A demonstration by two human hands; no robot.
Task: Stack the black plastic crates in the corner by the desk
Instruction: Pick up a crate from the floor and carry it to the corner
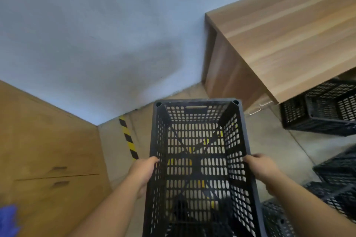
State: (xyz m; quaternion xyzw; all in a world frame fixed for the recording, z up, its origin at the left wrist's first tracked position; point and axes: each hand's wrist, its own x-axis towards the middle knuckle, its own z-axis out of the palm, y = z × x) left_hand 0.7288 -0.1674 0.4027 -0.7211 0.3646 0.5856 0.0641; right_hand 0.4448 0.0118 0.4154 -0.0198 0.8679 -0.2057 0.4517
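Black crate point(200, 159) gripped by both long rims, left hand point(143, 171) and right hand point(260, 168) each clenched on a side; held open-side up near the corner, left of the desk point(289, 40), striped tape point(128, 138) on the floor beneath; more crates point(323, 107) under the desk and at right

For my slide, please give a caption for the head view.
Both hands carry a black crate toward the corner.

Between the hands, the crate point(200, 159) is black, its walls and floor a grid of small slots. Left of the left hand point(143, 174), a floor stripe point(128, 138) alternates yellow and black. Beyond the right hand point(260, 169), the table point(289, 31) shows streaked brown woodgrain; beneath it another black slotted crate point(323, 107). The wall point(96, 34) is pale blue-grey.
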